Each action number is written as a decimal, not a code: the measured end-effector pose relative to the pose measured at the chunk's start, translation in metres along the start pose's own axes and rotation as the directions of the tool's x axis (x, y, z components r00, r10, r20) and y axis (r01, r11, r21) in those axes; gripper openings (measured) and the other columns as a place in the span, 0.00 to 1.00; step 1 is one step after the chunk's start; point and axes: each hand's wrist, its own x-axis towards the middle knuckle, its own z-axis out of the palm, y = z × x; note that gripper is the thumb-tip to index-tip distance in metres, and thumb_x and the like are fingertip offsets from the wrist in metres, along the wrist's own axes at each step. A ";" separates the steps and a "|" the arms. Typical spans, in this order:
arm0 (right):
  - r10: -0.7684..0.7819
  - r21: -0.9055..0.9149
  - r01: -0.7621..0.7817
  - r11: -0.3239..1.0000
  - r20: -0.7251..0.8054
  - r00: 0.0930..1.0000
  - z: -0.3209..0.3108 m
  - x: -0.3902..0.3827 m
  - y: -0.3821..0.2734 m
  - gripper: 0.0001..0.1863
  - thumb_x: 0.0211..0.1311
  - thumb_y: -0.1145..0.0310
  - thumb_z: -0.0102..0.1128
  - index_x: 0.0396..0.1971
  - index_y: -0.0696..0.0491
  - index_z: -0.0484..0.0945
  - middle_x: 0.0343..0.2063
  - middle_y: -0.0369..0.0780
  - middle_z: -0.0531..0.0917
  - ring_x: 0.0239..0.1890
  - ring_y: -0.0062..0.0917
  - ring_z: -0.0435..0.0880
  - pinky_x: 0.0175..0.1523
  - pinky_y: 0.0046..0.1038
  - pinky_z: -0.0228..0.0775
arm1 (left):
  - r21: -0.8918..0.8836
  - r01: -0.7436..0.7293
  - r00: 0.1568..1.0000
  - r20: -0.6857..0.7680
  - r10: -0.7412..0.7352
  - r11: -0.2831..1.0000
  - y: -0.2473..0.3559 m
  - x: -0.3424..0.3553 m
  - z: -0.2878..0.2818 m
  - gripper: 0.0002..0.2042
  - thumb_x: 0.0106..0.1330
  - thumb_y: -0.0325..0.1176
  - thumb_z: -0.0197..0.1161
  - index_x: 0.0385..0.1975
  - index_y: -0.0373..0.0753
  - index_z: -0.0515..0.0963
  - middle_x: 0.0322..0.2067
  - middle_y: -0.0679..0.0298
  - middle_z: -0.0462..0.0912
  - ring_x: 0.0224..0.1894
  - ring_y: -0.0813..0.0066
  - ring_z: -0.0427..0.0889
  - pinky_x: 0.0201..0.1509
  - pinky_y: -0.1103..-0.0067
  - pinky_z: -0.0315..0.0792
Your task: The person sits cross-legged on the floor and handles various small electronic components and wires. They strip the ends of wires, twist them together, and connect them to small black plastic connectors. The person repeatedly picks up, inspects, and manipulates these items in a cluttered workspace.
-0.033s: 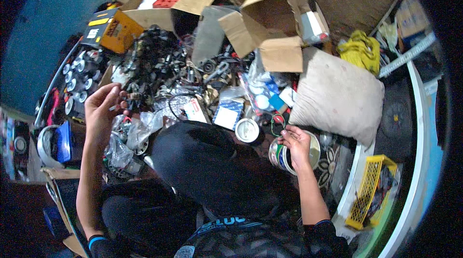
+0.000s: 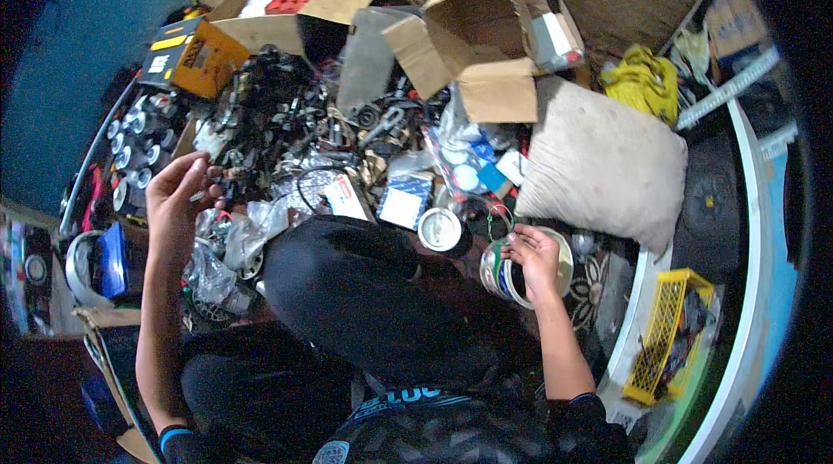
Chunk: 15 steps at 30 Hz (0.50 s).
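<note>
"Thin green loop [image 2: 490, 223]: where is it sitting in the head view?"

"It is standing out beyond the fingertips of the right hand [image 2: 535, 260], just beside the round tub [image 2: 491, 271], with the pale cushion [image 2: 603, 165] lying near."

"How is the grip looking?"

"On the right, thumb and fingers are pinching the loop's near edge. The left hand [image 2: 173, 192] is curling its fingers toward the thumb; something pale is showing there, but I cannot tell whether they are clamping it."

"And its handling?"

"Judging by its thinness, it is probably weighing almost nothing, and bending like wire rather than snapping. Its slipperiness is not showing."

"Where should one be holding it?"

"At that near edge, pinching lightly, so the round is not being squashed"
</note>
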 end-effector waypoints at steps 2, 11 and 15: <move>-0.039 -0.041 0.037 0.998 -0.051 0.998 -0.031 -0.005 0.008 0.15 0.58 0.77 0.60 0.44 0.67 0.73 0.34 0.45 0.80 0.27 0.26 0.83 0.33 0.25 0.79 | 0.033 -0.010 1.000 -0.011 0.010 0.999 0.000 -0.002 0.000 0.11 0.68 0.33 0.57 0.42 0.33 0.77 0.30 0.64 0.81 0.25 0.81 0.78 0.28 0.82 0.76; -0.093 -0.437 -0.024 0.899 -0.244 0.965 -0.130 -0.033 0.063 0.18 0.57 0.78 0.61 0.48 0.64 0.74 0.36 0.48 0.81 0.27 0.25 0.83 0.29 0.24 0.77 | 0.037 -0.077 0.997 0.000 0.077 0.996 0.001 -0.015 -0.011 0.11 0.68 0.33 0.57 0.43 0.33 0.76 0.29 0.64 0.80 0.23 0.82 0.78 0.25 0.84 0.74; -0.316 -0.658 0.091 0.748 -0.233 0.920 -0.146 -0.033 0.090 0.15 0.55 0.80 0.60 0.45 0.59 0.76 0.32 0.45 0.82 0.26 0.25 0.83 0.31 0.25 0.75 | 0.055 -0.071 0.997 -0.001 0.071 0.996 0.000 -0.030 -0.026 0.11 0.68 0.32 0.57 0.43 0.32 0.76 0.29 0.64 0.80 0.24 0.83 0.77 0.24 0.84 0.74</move>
